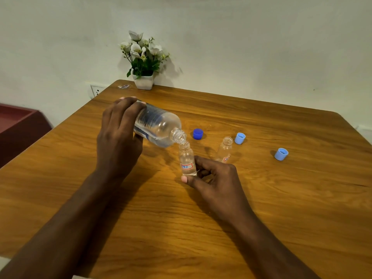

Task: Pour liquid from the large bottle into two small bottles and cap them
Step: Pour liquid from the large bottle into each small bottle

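At the far left edge, beside the wooden table [281, 198], stands a dark red piece of furniture [18, 125], and a white wall socket [94, 90] shows just past the table's far left corner. The left hand [118, 133] has its fingers and thumb curled round the rear body of the large bottle [159, 125], which it holds above the table, tipped so that its open neck points down and to the right. Behind it, at the far edge against the wall, is a white pot of white flowers [144, 81].

The large bottle's mouth sits right at the open neck of the near small bottle [187, 162] (whether the rims touch cannot be told). This small bottle is upright in the middle of the table, clear liquid inside, with a red-bordered label on its side. The right hand [215, 178] pinches it low down between thumb and curled fingers.

A dark blue cap [198, 134] lies just beyond the pouring neck. Further right stands the second small bottle [224, 150], open and upright, partly behind the right hand. A light blue cap [240, 138] lies just beside its neck, and another light blue cap [281, 154] lies well apart to the right.
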`<act>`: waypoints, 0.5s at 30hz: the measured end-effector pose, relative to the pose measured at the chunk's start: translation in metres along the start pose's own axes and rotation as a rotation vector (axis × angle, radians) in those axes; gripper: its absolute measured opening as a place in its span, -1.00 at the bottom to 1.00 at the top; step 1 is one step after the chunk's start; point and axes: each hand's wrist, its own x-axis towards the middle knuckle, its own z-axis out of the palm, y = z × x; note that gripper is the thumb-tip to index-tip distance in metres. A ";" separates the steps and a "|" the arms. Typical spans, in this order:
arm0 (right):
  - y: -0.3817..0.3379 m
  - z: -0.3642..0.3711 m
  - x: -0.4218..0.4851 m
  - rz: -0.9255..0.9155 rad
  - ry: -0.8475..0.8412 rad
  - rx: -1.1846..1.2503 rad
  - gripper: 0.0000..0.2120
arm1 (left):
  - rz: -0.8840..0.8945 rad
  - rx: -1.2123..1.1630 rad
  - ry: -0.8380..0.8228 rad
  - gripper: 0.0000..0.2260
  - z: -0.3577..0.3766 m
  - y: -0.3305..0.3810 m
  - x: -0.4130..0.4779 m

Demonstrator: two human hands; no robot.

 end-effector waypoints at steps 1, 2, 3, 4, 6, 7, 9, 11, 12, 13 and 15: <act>0.000 0.000 0.000 -0.001 -0.003 0.001 -0.74 | 0.000 -0.001 0.000 -0.50 0.000 0.000 0.000; 0.001 0.000 0.000 0.000 -0.004 0.000 -0.75 | 0.000 -0.001 -0.001 -0.50 0.000 0.000 0.000; 0.001 0.000 0.001 0.001 -0.005 0.000 -0.76 | 0.000 -0.001 -0.001 -0.50 0.000 0.000 0.000; 0.001 0.001 0.001 0.003 -0.004 -0.001 -0.77 | 0.002 0.001 -0.001 -0.50 0.000 0.000 0.000; 0.001 0.000 0.001 0.003 -0.003 0.004 -0.77 | 0.004 0.003 -0.003 -0.50 0.000 0.000 0.000; 0.001 0.000 0.001 0.002 -0.003 0.008 -0.76 | 0.003 0.004 -0.004 -0.50 0.000 0.000 0.000; 0.001 0.001 0.001 0.001 -0.001 0.013 -0.76 | 0.000 0.002 -0.001 -0.50 0.000 0.000 0.001; 0.002 0.001 0.002 -0.001 -0.002 0.008 -0.77 | -0.001 -0.001 0.004 -0.50 -0.001 0.000 0.000; 0.003 0.001 0.002 -0.002 -0.005 0.002 -0.78 | 0.001 -0.003 0.005 -0.50 -0.001 0.000 0.000; 0.003 0.002 0.002 -0.004 -0.008 -0.004 -0.79 | 0.005 -0.005 0.007 -0.51 -0.001 0.000 0.000; 0.003 0.002 0.002 -0.004 -0.008 -0.006 -0.80 | 0.009 -0.003 0.008 -0.51 -0.001 0.001 0.001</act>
